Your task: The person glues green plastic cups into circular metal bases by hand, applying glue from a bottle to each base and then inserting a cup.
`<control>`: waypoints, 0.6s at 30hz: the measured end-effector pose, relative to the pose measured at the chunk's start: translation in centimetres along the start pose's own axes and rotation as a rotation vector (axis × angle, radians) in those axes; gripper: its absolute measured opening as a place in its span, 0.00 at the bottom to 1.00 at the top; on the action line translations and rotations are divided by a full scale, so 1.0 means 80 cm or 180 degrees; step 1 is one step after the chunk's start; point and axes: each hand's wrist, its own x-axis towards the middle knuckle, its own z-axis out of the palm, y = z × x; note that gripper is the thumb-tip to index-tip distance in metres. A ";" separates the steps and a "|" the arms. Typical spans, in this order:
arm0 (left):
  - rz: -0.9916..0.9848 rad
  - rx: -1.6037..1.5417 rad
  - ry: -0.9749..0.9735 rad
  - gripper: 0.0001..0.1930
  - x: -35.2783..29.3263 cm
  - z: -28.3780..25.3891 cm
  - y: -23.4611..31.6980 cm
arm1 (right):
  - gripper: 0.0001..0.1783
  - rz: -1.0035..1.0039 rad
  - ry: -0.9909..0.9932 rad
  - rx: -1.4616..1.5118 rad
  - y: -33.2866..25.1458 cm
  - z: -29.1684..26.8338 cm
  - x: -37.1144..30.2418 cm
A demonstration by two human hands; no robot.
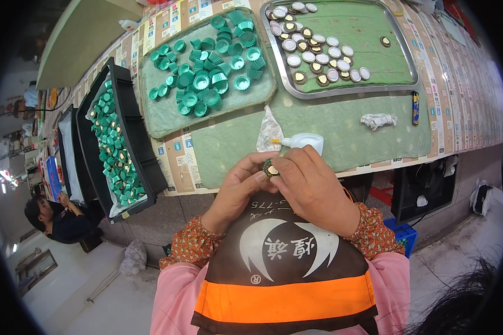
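Both hands are mid-frame, overlapping the near edge of the tabletop [181, 168] in view. Left hand [241, 184]: narrow grip, thumb and fingers on a small round piece [271, 169], pale face, green-and-dark rim. Right hand [316, 184]: fingertips closed on the same piece from the right, so both grips share it. Piece sits at centre frame, partly covered by fingers.

Just above the fingers: white squeeze bottle [307, 142], on its side, yellow tip pointing left onto a white rag [269, 131]. Tight there. More room on the green mat [346, 142] either side: a strip left of the rag, a wider one right of the bottle, up to a crumpled white cloth [378, 120] and a slim blue-and-yellow stick [415, 109] at right.

Upper edge limits: cloth-lined tray [207, 125] with loose green cups, upper left of centre; metal-rimmed tray [352, 92] upper right, round caps bunched toward its left, one alone near its right wall. Left limit: black crate [145, 137], tilted in view, filled green cups inside, near the left tray. Dark apron [285, 245] below the hands.
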 end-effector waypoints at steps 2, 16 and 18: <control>-0.0093 0.0008 0.0020 0.23 -0.002 0.006 0.004 | 0.21 -0.0113 -0.0048 -0.0127 0.003 0.002 -0.002; 0.0285 0.0556 0.0418 0.13 0.001 0.008 -0.014 | 0.18 -0.0017 0.0016 0.0004 0.012 0.020 -0.011; 0.0245 0.0601 0.0508 0.10 0.003 0.007 -0.017 | 0.17 -0.0071 0.0081 0.0060 0.013 0.023 -0.012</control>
